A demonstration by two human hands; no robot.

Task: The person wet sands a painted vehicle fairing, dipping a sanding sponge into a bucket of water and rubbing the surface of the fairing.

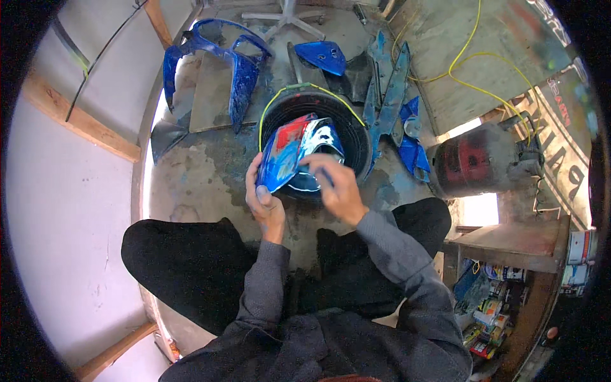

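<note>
Clasping the painted panel [284, 153] by its edge over the bucket [358, 148], the left hand [265, 198] seemingly frees its face for the half-curled right hand [340, 186]; whether that grips anything, can't tell.

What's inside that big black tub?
Inside the black tub, you can see its dark inner wall. The blue, red and white panel, held by the fingers of the left hand, covers the middle, so you can't see what is under it.
</note>
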